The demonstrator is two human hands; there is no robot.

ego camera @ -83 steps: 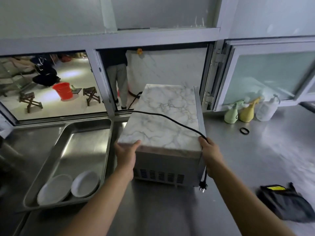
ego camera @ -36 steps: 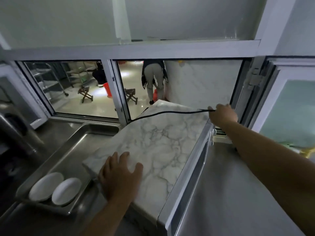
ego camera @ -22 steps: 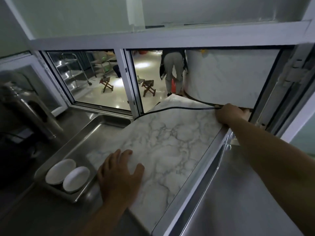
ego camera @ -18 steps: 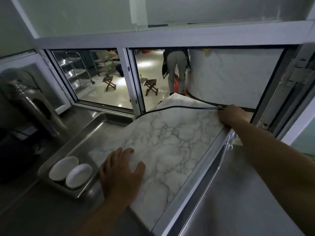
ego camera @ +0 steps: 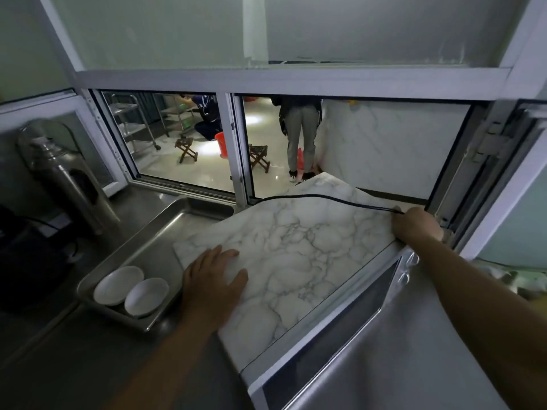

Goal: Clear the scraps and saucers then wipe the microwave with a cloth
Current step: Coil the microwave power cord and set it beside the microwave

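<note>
- Head view: microwave [ego camera: 296,261] sits on the steel counter [ego camera: 88,365], skewed, far end near the window.
- Left hand [ego camera: 211,281] lies flat, fingers spread, on the microwave's near-left top edge.
- Right hand [ego camera: 416,224] curls round the black cord [ego camera: 310,197] at the microwave's far right corner.
- Two saucers [ego camera: 130,290] in the tray [ego camera: 154,232] left of the microwave.
- Judgement: microwave is heavy, rigid, with a slick top; grip the side edges, not the cord.

Saucers [ego camera: 131,290] in tray [ego camera: 165,229], left of microwave [ego camera: 296,255]
</note>
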